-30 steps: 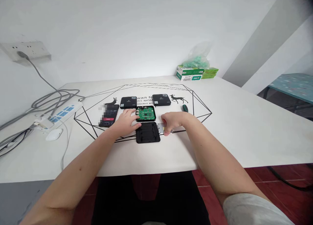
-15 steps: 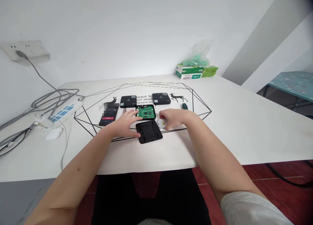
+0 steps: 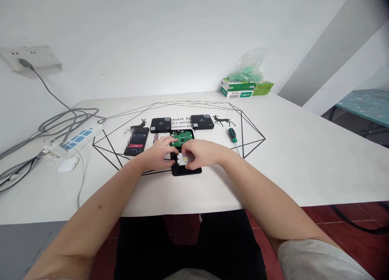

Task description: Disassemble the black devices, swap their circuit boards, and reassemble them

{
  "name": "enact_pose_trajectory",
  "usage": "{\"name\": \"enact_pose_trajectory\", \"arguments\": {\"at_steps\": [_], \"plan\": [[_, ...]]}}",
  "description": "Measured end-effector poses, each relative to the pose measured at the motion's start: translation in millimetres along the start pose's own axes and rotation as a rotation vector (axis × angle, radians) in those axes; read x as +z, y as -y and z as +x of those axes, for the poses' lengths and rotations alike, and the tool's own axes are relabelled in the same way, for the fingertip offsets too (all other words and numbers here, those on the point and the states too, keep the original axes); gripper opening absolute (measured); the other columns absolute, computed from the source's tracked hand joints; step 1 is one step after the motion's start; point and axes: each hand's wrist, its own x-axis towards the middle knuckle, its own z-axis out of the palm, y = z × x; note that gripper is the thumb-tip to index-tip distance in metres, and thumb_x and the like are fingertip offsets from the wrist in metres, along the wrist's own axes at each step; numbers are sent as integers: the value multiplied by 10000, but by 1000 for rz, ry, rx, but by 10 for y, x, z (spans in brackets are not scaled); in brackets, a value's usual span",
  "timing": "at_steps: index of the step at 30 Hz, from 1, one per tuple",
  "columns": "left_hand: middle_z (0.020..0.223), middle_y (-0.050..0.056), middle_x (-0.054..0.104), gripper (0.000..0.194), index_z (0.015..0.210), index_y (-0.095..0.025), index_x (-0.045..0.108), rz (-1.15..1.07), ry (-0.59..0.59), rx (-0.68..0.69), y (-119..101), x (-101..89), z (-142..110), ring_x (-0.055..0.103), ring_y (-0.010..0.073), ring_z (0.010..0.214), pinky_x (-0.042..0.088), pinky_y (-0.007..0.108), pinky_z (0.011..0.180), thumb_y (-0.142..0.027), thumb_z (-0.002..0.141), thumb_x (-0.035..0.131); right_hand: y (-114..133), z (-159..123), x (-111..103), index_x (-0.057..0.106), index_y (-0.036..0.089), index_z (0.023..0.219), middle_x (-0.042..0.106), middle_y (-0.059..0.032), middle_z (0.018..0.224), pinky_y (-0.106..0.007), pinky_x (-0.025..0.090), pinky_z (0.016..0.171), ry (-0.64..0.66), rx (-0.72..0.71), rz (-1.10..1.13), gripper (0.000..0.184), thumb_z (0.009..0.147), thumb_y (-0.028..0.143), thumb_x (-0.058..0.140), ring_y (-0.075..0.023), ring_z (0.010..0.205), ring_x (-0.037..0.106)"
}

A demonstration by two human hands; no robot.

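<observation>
My right hand [image 3: 202, 153] pinches a thin silvery-white plate [image 3: 181, 159] with a small yellowish square on it. The plate is over the black plastic cover [image 3: 187, 171], partly hidden by my fingers; whether it touches the cover I cannot tell. My left hand [image 3: 159, 154] has its fingers apart, fingertips at the left side of the green circuit board [image 3: 179, 139] and thumb by the cover's left edge. The board sits in a black case just beyond the cover.
Two closed black boxes [image 3: 161, 125] [image 3: 202, 122] stand behind the board. A phone [image 3: 136, 142] and a dark reddish handle [image 3: 156, 137] lie left. A green-handled screwdriver [image 3: 232, 135] lies right. A power strip [image 3: 80, 139], cables and a white mouse-like object [image 3: 68, 165] are far left; green boxes [image 3: 238, 87] stand at the back.
My right hand has moved left, carrying the plate from beside the cover to above it. The screwdriver's shaft now shows. My left hand has hardly moved.
</observation>
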Motion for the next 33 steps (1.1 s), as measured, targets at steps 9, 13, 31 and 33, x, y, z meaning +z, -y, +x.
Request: {"name": "enact_pose_trajectory", "arguments": {"at_steps": [9, 13, 31, 33], "plan": [[1572, 105, 570, 229, 1125, -267, 778, -10, -35, 25, 19, 16, 2, 381, 384, 1561, 330, 638, 1292, -277, 905, 713, -39, 70, 72, 633, 193, 875, 657, -38, 902, -308, 372, 633, 28, -49, -65, 318, 736, 412, 818, -181, 738, 558], [1555, 103, 585, 210, 1106, -267, 787, -31, -29, 14, -21, -2, 10, 393, 390, 1547, 341, 640, 1284, -283, 912, 710, -30, 73, 74, 649, 189, 894, 659, -48, 951, -305, 416, 666, 30, -41, -52, 318, 740, 396, 835, -188, 778, 568], [1364, 122, 692, 252, 1127, -243, 748, 147, -234, -353, 86, -69, 62, 532, 376, 1365, 439, 591, 1149, -349, 972, 580, -481, -141, -286, 630, 166, 1375, 651, -217, 1370, -460, 507, 981, -387, 451, -147, 550, 978, 546, 629, -364, 1208, 643], [1341, 139, 694, 262, 1153, -236, 744, 225, -274, -569, 148, -63, 60, 506, 411, 1369, 457, 613, 1098, -315, 961, 585, -755, -238, -356, 596, 156, 1408, 621, -264, 1397, -495, 515, 956, -494, 749, -218, 609, 961, 566, 646, -411, 1237, 635]]}}
